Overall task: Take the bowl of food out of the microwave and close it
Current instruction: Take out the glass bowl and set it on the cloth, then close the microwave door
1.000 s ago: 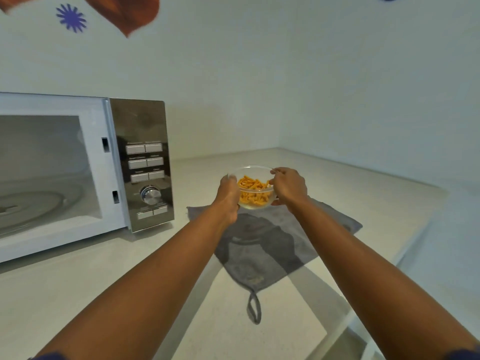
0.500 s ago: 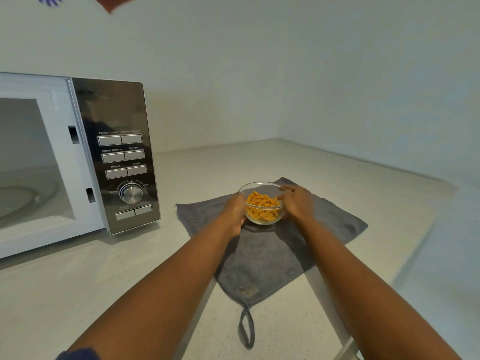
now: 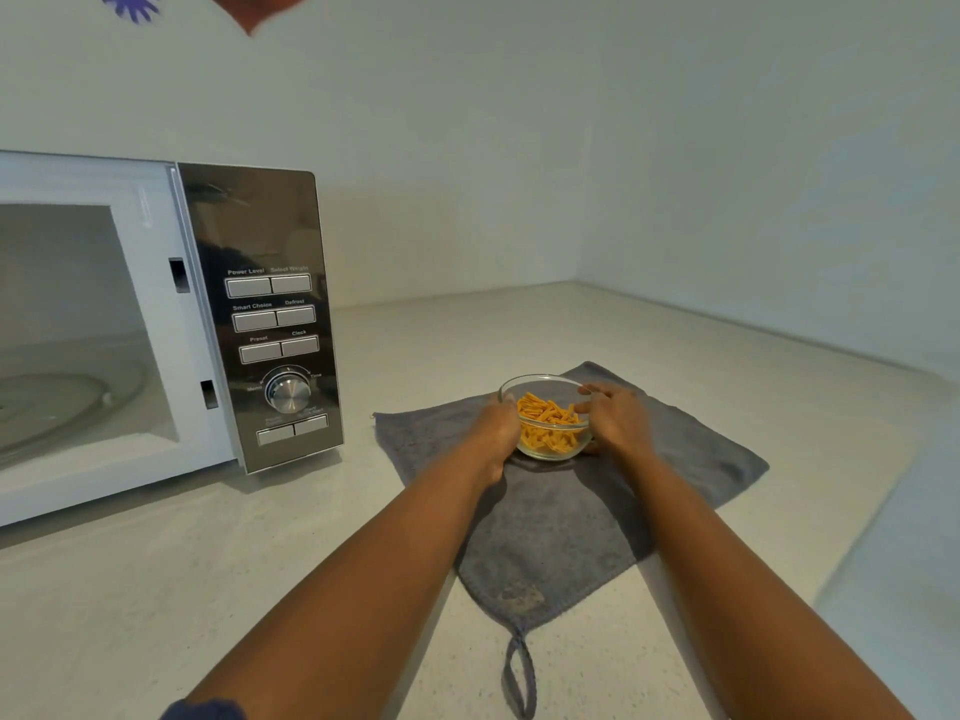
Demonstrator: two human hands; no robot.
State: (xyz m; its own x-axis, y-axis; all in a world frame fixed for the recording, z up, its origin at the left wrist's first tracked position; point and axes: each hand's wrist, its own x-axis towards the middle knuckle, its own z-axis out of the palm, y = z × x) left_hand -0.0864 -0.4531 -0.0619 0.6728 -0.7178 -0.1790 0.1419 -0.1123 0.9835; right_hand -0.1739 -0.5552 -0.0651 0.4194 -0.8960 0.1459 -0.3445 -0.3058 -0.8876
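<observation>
A clear glass bowl (image 3: 546, 426) of orange pasta rests on a grey cloth (image 3: 571, 511) on the counter. My left hand (image 3: 496, 431) grips its left side and my right hand (image 3: 615, 418) grips its right side, thumb over the rim. The white microwave (image 3: 156, 314) stands at the left with its cavity open; I see the glass turntable (image 3: 57, 402) inside. Its door is out of view. A mirrored control panel (image 3: 270, 314) with buttons and a dial faces me.
The pale speckled counter (image 3: 260, 563) runs back to a corner of two white walls. Its front edge cuts diagonally at the right (image 3: 857, 537). The cloth has a hanging loop (image 3: 519, 672) near me. Coloured wall stickers (image 3: 130, 5) sit at top left.
Both hands have lowered the bowl from above the cloth down onto it. The head camera has shifted, so the microwave sits lower and nearer in view.
</observation>
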